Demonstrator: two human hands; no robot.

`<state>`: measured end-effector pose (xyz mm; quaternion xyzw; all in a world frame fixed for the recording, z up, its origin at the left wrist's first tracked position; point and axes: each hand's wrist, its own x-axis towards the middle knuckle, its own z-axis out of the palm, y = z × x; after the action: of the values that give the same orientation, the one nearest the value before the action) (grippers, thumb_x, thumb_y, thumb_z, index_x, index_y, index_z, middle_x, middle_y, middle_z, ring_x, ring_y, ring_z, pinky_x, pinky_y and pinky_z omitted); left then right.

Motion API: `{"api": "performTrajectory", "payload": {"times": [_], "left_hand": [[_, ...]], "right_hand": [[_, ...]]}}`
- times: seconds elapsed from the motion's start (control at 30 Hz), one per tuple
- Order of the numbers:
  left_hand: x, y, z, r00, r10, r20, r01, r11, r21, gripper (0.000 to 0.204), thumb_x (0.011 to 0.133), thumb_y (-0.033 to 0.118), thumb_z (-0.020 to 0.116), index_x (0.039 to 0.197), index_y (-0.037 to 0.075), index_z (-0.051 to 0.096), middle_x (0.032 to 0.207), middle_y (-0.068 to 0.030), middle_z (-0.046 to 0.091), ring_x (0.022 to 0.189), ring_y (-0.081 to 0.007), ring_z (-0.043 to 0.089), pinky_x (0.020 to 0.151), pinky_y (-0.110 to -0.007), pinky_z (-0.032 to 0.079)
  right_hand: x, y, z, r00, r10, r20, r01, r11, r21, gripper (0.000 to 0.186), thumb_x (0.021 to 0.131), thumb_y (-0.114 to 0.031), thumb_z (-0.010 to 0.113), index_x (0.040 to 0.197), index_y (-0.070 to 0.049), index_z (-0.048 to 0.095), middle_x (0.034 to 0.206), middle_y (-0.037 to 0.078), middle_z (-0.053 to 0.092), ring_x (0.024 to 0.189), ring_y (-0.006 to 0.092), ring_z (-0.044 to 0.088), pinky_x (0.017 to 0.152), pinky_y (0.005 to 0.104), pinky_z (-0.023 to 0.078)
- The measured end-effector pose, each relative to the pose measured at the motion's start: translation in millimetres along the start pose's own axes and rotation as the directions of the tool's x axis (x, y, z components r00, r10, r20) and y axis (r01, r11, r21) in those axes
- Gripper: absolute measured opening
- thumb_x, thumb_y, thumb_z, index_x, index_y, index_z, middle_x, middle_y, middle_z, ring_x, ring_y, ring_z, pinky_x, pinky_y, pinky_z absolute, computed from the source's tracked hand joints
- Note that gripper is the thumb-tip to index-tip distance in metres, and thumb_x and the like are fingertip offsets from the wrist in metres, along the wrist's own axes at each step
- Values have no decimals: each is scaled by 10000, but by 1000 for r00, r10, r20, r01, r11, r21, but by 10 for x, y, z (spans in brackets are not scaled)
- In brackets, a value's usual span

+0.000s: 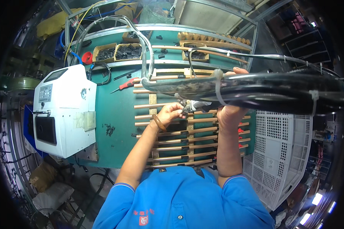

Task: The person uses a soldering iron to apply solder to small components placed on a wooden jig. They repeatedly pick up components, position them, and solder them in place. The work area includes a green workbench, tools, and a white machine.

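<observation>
Copper pipes (203,120) lie in rows on wooden strips (153,100) across the green bench (118,105), and the work looks centred on one spot among them. Left hand (168,113) reaches up and inward, thumb and fingers drawn narrow at the tip of a silvery tool (198,105); can't tell whether they grip it. Right forearm runs straight up, its hand (231,114) half hidden by a black hose bundle (279,91), hold unclear. Next move seems to call for steady alignment, fingertips clear.

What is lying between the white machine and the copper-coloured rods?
In the head view, small black pieces lie scattered between machine and rods; farther from the person lie a red-handled tool and a black strip.
</observation>
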<state>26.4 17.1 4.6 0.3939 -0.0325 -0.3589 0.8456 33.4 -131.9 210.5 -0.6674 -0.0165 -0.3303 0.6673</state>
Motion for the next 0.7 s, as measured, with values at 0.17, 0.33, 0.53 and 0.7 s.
{"api": "performTrajectory", "payload": {"times": [0.17,0.33,0.53,0.7], "left_hand": [[-15,-5,-7,984,-146,105,157,982,-104,146,873,129,624,960,35,554,856,-22,590,738,-94,572,781,-302,514],[-86,89,106,996,-93,0,93,993,69,124,865,113,624,914,7,582,783,-24,593,703,-105,573,784,-318,519],[-87,392,248,982,-162,-96,140,968,-207,214,919,175,550,928,-28,616,794,-61,650,684,-127,621,642,-248,553],[230,235,-178,915,158,-372,-14,933,361,209,909,173,528,947,-10,622,800,-83,671,568,-139,606,545,-235,517]], "right_hand": [[-14,23,-11,998,-64,30,64,998,12,534,816,-364,695,1154,-12,478,1004,102,573,870,131,588,761,257,530],[58,-37,21,972,-64,226,10,973,233,346,859,-45,613,1163,-8,453,870,136,587,731,135,573,699,260,503],[118,-131,106,987,86,134,-125,939,320,305,872,11,532,1166,-25,458,877,131,569,712,148,570,628,266,511],[360,84,160,998,-25,52,16,989,150,309,876,-9,555,1170,-27,460,885,130,572,703,152,573,619,267,511]]}}
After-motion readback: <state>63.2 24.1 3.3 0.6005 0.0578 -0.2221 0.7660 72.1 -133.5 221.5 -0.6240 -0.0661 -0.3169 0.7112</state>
